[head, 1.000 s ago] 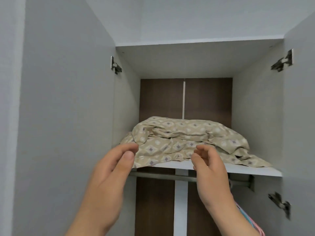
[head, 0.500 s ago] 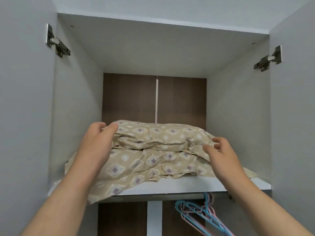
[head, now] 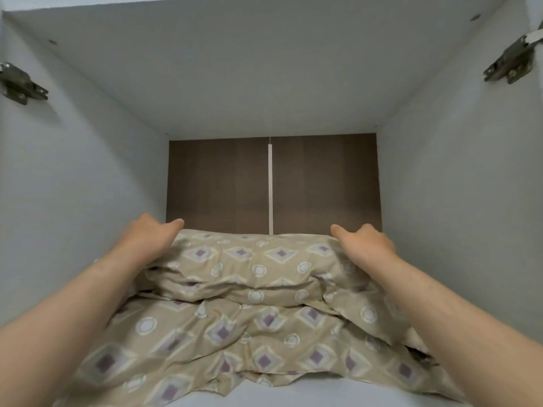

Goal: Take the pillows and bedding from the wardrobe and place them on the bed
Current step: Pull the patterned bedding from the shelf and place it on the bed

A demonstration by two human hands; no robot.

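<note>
Head view looks into the upper compartment of the wardrobe (head: 88, 186), and we read it from the left. High on the left wall we see a metal hinge (head: 22, 85). Below it a bare forearm runs up from the lower left corner to the left hand (head: 147, 237), which rests on the far left top corner of the bedding (head: 249, 304). Its thumb lies along the top edge, pointing toward the middle. The fingers drop behind the bundle, so we cannot tell whether they grip the cloth or only lie against it.

The bedding is beige cloth with purple diamonds and pale rings, folded in crumpled layers. It sits on the white shelf (head: 308, 396) and fills most of its width. Behind it we see the brown back panel (head: 220, 183), split by a thin white strip (head: 269, 186).

Further right, the right hand (head: 364, 242) rests on the far right top corner of the bundle. Its thumb points inward along the top and its fingers are hidden behind, so we cannot tell their hold either. Its forearm comes up from the lower right corner, lying over the right side of the cloth. High on the right wall we see a second hinge (head: 511, 60).
</note>
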